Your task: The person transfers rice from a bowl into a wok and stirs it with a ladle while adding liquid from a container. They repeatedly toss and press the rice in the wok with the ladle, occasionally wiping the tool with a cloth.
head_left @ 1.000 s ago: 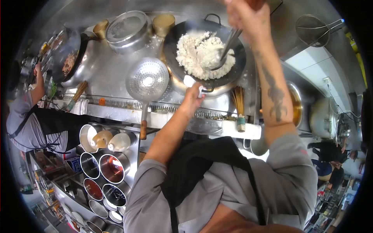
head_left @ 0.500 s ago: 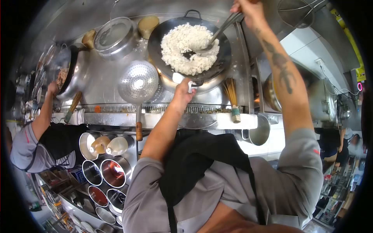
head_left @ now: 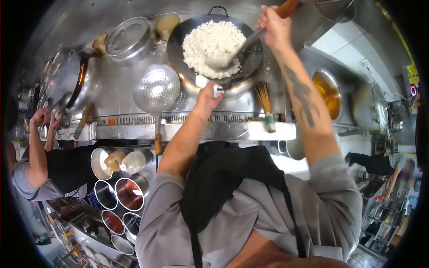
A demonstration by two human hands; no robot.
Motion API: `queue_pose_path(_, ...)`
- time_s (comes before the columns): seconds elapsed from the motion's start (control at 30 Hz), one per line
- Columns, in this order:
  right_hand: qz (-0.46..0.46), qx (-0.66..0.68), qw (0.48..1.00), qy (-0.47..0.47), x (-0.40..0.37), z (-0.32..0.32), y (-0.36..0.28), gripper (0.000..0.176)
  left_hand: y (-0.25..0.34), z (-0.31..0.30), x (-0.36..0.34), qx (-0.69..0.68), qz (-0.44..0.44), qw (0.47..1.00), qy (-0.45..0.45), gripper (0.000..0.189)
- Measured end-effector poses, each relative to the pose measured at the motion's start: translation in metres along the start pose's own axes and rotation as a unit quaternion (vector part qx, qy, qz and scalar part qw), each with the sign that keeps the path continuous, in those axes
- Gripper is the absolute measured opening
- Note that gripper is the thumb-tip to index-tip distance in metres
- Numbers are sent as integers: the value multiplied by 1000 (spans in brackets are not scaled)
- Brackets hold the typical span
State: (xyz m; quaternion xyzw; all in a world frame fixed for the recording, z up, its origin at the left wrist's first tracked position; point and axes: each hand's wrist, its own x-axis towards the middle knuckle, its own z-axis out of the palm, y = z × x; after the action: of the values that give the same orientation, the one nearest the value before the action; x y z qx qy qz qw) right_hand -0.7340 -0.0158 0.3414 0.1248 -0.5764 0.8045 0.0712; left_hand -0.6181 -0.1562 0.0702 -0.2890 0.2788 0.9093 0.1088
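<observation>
A large dark wok (head_left: 177, 42) holds a mound of white rice (head_left: 214, 38). My left hand (head_left: 208, 95) is closed on the wok's near handle, with a white cloth (head_left: 202, 81) folded round it. My right hand (head_left: 273, 27), at the wok's upper right, grips a long ladle (head_left: 248, 41) with a wooden handle. The ladle's head lies in the lower part of the rice, partly hidden. A bamboo brush (head_left: 265, 105) rests on the stove just right of the wok.
A perforated strainer (head_left: 156, 87) lies left of the wok, near a lidded steel pot (head_left: 129, 41). Metal containers (head_left: 105, 195) stand at lower left. A co-worker (head_left: 38, 165) works at another wok, far left. Another person (head_left: 386, 165) stands far right.
My right hand and the ladle have moved left and down, and the rice is gathered into a more compact mound. The left co-worker now has both hands at the other wok.
</observation>
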Motion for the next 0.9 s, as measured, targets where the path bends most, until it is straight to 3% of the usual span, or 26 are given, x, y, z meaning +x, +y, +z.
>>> queue_pose_path(0.03, 26, 0, 998, 55, 1, 8, 0, 28, -4, 8, -29, 12, 1, 1000, 20, 15)
queue_pose_path(0.13, 11, -15, 998, 53, 36, -1, -54, 23, -2, 45, -130, -6, -23, 996, 89, 18)
queue_pose_path(0.2, -41, 47, 998, 31, 48, -5, -98, 22, -6, 42, -170, -12, -44, 999, 4, 12)
queue_pose_path(0.23, -20, 71, 997, 8, 60, -11, -108, 18, -1, 49, -172, -27, -42, 998, 33, 10)
queue_pose_path(0.3, -32, 1, 998, 48, 57, -3, -74, 17, 13, 65, -141, -72, -12, 994, 85, 7)
queue_pose_path(0.33, -41, -34, 996, 71, 47, 5, -54, 17, 14, 53, -100, -84, -31, 995, 45, 7)
queue_pose_path(0.4, -85, -70, 990, 85, -3, 27, -30, 17, -36, -7, -57, 58, 123, 990, -35, 10)
queue_pose_path(0.47, -119, -6, 993, 9, -22, 34, -26, 18, -66, -49, -70, -24, -48, 998, 17, 13)
queue_pose_path(0.5, -123, 20, 992, -20, -28, 34, -29, 18, -73, -53, -105, -4, -40, 998, 41, 13)
queue_pose_path(0.57, -141, 63, 984, -83, -31, 29, -43, 20, -53, -5, -149, 16, 9, 997, 71, 12)
queue_pose_path(0.63, -142, 34, 989, -35, -43, 32, -62, 21, -25, 2, -97, -14, 30, 999, 26, 13)
queue_pose_path(0.67, -144, 21, 989, -11, -46, 35, -73, 22, 1, 20, -86, -2, 36, 998, 48, 12)
queue_pose_path(0.7, -132, 68, 989, -16, -44, 37, -85, 22, 13, 6, -42, -1, 11, 1000, 18, 9)
queue_pose_path(0.73, -174, 9, 985, -12, -41, 39, -100, 19, 15, 0, -16, -2, -1, 1000, -12, 10)
queue_pose_path(0.77, -214, -38, 976, -27, -33, 37, -118, 17, 17, -1, -3, 5, -1, 1000, 13, 11)
queue_pose_path(0.8, -170, 42, 984, -24, -39, 48, -146, 18, 17, 0, 3, 12, -4, 999, 38, 12)
queue_pose_path(0.83, -185, 84, 979, -9, -28, 50, -164, 20, 17, 4, 0, 7, 2, 999, 53, 13)
queue_pose_path(0.87, -245, 11, 965, -91, -24, 45, -187, 20, 18, 11, -7, 3, 7, 998, 69, 15)
queue_pose_path(0.9, -251, 34, 962, -98, -34, 54, -199, 21, 17, 13, -11, 0, 11, 996, 87, 16)
